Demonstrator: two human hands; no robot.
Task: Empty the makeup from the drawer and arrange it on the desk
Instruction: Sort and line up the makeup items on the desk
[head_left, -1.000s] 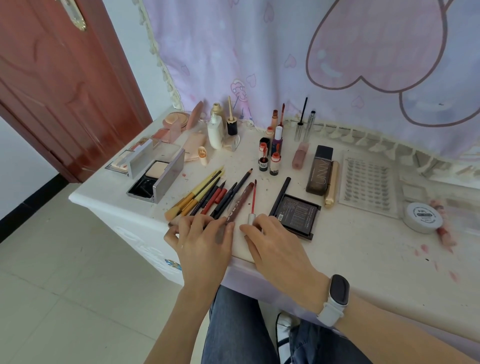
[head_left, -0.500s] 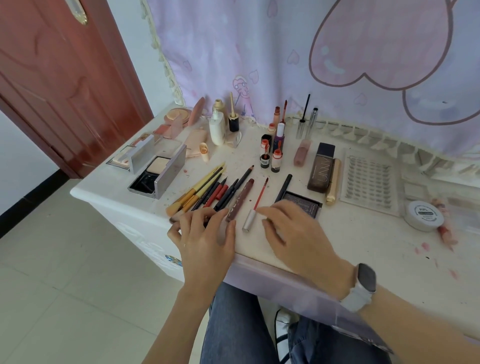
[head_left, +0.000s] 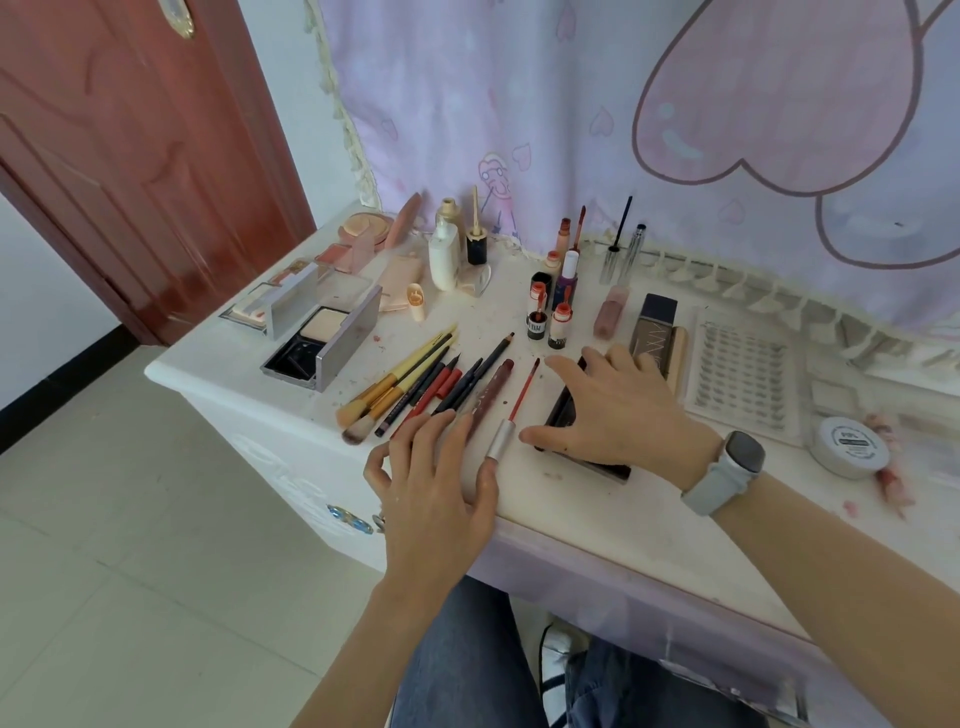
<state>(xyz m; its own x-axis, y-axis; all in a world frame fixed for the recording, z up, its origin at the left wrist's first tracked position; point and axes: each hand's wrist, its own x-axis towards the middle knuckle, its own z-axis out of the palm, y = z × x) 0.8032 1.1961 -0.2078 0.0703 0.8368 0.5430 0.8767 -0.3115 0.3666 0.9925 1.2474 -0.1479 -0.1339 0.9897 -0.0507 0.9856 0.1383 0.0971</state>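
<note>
Arranging step, I'd say: makeup's already out on the worktop (head_left: 597, 499), no drawer in view. Right hand (head_left: 618, 410) lies flat over the black palette (head_left: 561, 415), fingers spread, thumb at its near-left corner, not gripping. Left hand (head_left: 436, 478), just left of the palette, has straight fingers on the near ends of the pencils & brushes (head_left: 415, 384), holding nothing. Next: prob. square the palette beside the red lip brush (head_left: 514, 415). Open silver compact (head_left: 322, 338), further left: pale powder pan inside.
</note>
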